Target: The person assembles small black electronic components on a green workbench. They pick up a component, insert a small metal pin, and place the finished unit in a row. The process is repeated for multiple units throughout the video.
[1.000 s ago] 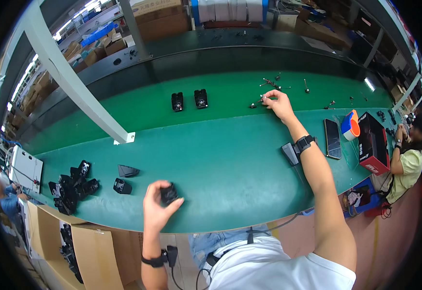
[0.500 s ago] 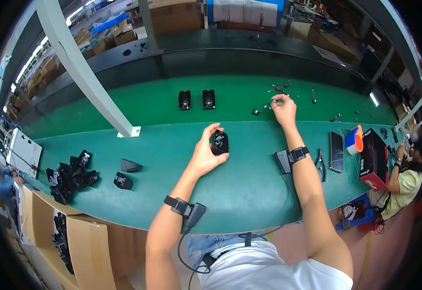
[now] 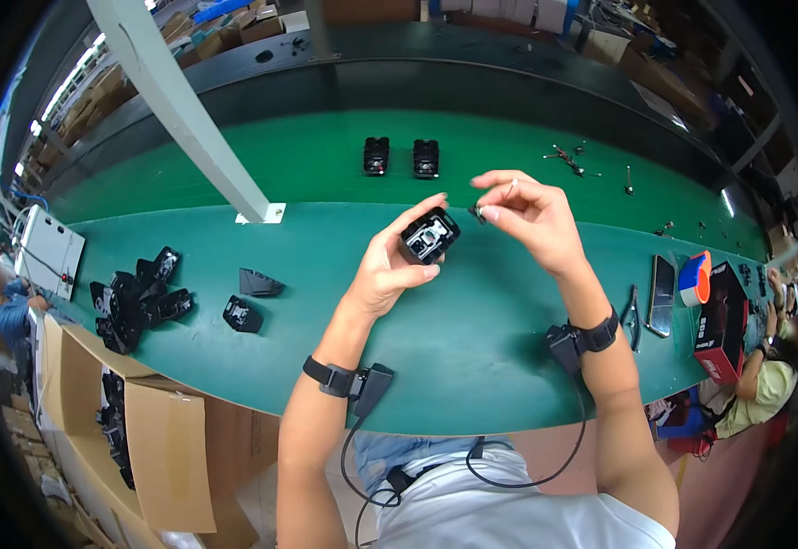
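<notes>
My left hand [image 3: 388,270] grips a black plastic housing [image 3: 430,236] by its sides, its open hollow with metallic-looking parts facing up. Close by on the right, my right hand [image 3: 534,220] pinches a small dark part [image 3: 477,213] between thumb and fingertips; its exact kind is too small to tell. The two hands are a short gap apart above the green bench. Beyond them stand two black assembled units [image 3: 426,158] side by side. A cluster of small wired parts [image 3: 567,159] lies at the far right.
Black housings [image 3: 133,302] are heaped at left, with two loose ones [image 3: 243,314] beside them. A grey post [image 3: 184,110] rises from the bench. Pliers [image 3: 632,317], a phone [image 3: 661,295], a tape roll [image 3: 694,278] and a red-black box [image 3: 721,339] lie right. A co-worker sits beyond.
My right hand has come back from the small parts with one in its fingers, nearing the left hand. The left hand has raised and tilted the housing. The whole view has shifted slightly.
</notes>
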Tool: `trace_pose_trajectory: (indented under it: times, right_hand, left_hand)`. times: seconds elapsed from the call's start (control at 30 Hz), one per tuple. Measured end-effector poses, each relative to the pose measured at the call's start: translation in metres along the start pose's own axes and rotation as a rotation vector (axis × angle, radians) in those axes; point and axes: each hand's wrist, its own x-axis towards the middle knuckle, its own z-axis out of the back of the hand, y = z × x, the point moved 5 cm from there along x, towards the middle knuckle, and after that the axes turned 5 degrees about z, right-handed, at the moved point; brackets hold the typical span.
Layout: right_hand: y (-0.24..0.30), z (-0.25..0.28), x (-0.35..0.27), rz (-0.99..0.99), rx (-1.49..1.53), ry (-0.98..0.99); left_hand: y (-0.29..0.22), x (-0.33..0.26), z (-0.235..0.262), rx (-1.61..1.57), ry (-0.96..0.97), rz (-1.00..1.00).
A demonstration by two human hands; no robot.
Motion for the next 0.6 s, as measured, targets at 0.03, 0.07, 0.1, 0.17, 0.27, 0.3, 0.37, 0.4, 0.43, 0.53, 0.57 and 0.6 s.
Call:
trace_pose_trajectory:
  times: [0.03, 0.07, 0.1, 0.17, 0.27, 0.3, 0.37, 0.4, 0.43, 0.53, 0.57, 0.6]
  right_hand:
    - [0.002, -0.005, -0.002, 0.027, -0.018, 0.027]
    - [0.006, -0.010, -0.004, 0.055, -0.037, 0.053]
    - [0.014, -0.016, -0.006, 0.075, -0.126, 0.074]
    - [0.019, -0.026, -0.011, 0.135, -0.129, 0.114]
    - [0.020, -0.037, -0.016, 0.216, -0.152, 0.154]
    - [0.019, -0.041, -0.017, 0.198, -0.127, 0.155]
    - [0.016, -0.045, -0.020, 0.193, -0.123, 0.156]
    - [0.017, -0.047, -0.021, 0.194, -0.146, 0.133]
    - [0.018, -0.051, -0.023, 0.194, -0.166, 0.111]
    - [0.014, -0.054, -0.027, 0.197, -0.213, 0.063]
    - [0.010, -0.060, -0.031, 0.166, -0.167, 0.034]
    - [0.007, -0.062, -0.033, 0.134, -0.121, 0.006]
  left_hand:
    - [-0.002, -0.002, 0.002, -0.041, 0.048, 0.030]
    - [-0.004, -0.004, 0.004, -0.083, 0.096, 0.061]
    - [-0.003, -0.005, 0.009, -0.109, 0.181, 0.107]
    - [-0.002, -0.009, 0.010, -0.150, 0.178, 0.131]
    - [-0.003, -0.010, 0.009, -0.138, 0.186, 0.098]
    - [0.001, -0.010, 0.013, -0.174, 0.217, 0.071]
    - [0.003, -0.009, 0.013, -0.229, 0.240, 0.054]
    - [0.005, -0.008, 0.013, -0.247, 0.227, 0.062]
    - [0.006, -0.008, 0.012, -0.265, 0.211, 0.069]
    - [0.006, -0.009, 0.012, -0.153, 0.125, 0.092]
    - [0.007, -0.009, 0.012, -0.155, 0.128, 0.097]
    - [0.009, -0.009, 0.013, -0.157, 0.131, 0.102]
